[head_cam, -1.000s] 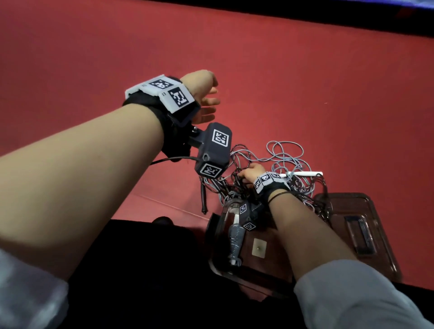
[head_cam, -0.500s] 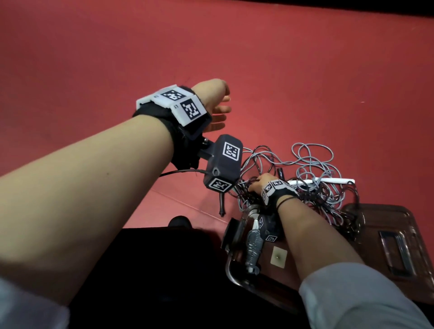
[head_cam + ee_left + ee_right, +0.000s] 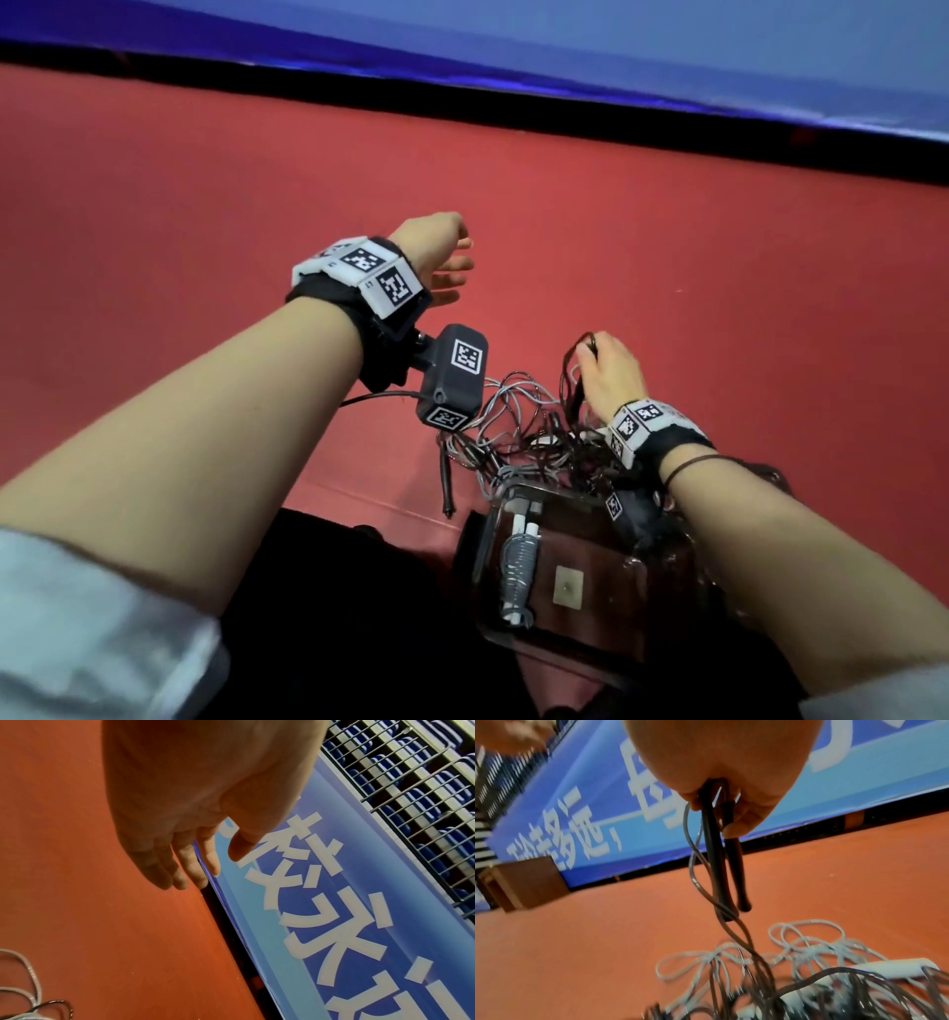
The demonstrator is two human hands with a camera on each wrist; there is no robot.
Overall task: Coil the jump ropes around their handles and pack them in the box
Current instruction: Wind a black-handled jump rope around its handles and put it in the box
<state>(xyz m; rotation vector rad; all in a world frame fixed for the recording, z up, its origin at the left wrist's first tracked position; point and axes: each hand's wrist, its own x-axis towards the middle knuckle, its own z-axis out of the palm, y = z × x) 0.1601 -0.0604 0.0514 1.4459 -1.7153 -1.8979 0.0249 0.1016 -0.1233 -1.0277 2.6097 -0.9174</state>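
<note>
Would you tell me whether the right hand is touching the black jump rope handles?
Touching. The right wrist view shows the right hand with its fingers curled round the two black handles, which hang down from the grip above the tangled ropes.

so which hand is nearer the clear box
Right. The right hand grips black handles just beyond the clear box, over the rope tangle; the left hand hovers open farther off.

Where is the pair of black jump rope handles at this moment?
The black jump rope handles hang from the right hand, lifted above the tangled grey and black ropes, beyond the clear plastic box.
</note>
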